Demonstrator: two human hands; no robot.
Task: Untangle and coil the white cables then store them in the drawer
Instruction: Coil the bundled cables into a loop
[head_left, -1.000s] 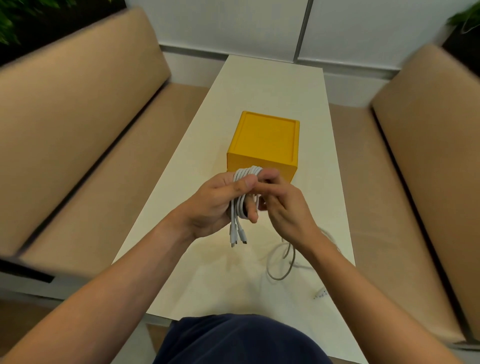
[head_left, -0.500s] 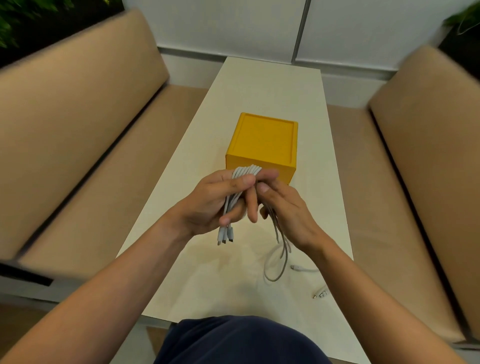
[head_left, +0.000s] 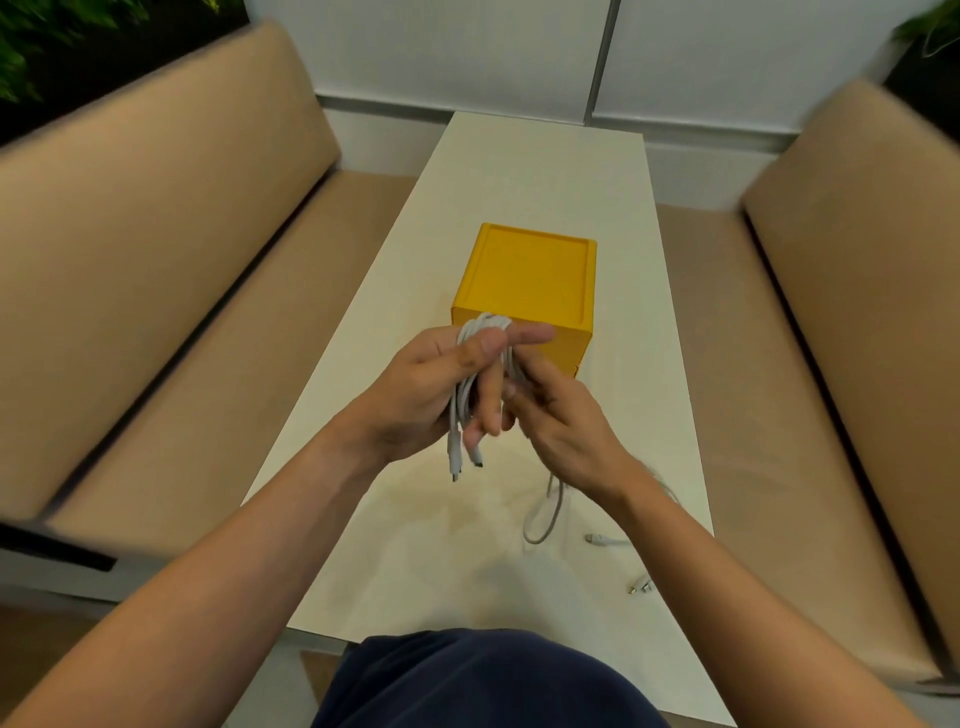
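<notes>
A bundle of white cables (head_left: 470, 384) is looped over my left hand (head_left: 431, 395), which grips it between thumb and fingers; two plug ends dangle below the palm. My right hand (head_left: 558, 415) is just to the right, its fingers curled round a strand that runs down from the bundle. The loose remainder of the white cable (head_left: 545, 512) lies in a loop on the table, with more plug ends (head_left: 602, 539) near the right edge. The yellow drawer box (head_left: 530, 280) stands just beyond my hands, its drawer closed.
The long white table (head_left: 545, 171) runs away from me between two tan benches, one bench on the left (head_left: 156, 291) and another bench on the right (head_left: 852, 332). A white wall closes off the far end. My dark clothing fills the bottom edge.
My right hand has slid down and to the right along the strand. The bundle in my left hand has tilted, and more loose cable has been drawn up from the table.
</notes>
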